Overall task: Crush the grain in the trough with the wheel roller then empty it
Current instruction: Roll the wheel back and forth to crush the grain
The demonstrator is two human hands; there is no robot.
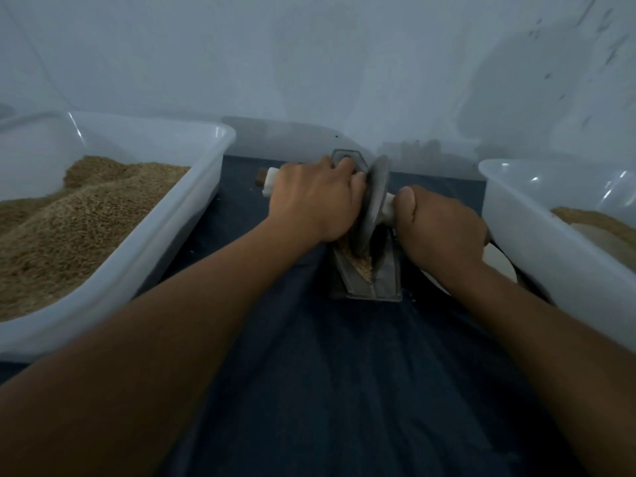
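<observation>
The metal trough [366,273] lies lengthwise on a dark blue cloth [327,373] that covers the tabletop, its near end toward the viewer and its far end close to the pale wall [309,63]. The metal wheel roller [375,204] stands on edge in the trough, about midway along it, tilted slightly to the right at the top. Crushed grain [361,261] lies in the channel of the trough just in front of the wheel; the part of the channel behind the wheel is hidden by the hands.

The left hand [313,201] is curled round the left part of the white axle handle [272,182], whose outer end protrudes past the knuckles. The right hand [440,228] is wrapped in a fist round the right part of the handle, thumb on top and pointing toward the wheel. Both hands sit just beside the wheel, one on each side.

A white plastic tub [192,215] stands to the left of the trough, holding a heap of whole brown grain [69,228]. A second white plastic tub [533,242] stands to the right, holding a smaller amount of paler granular material [592,222]; its far edge is cut off by the frame.
</observation>
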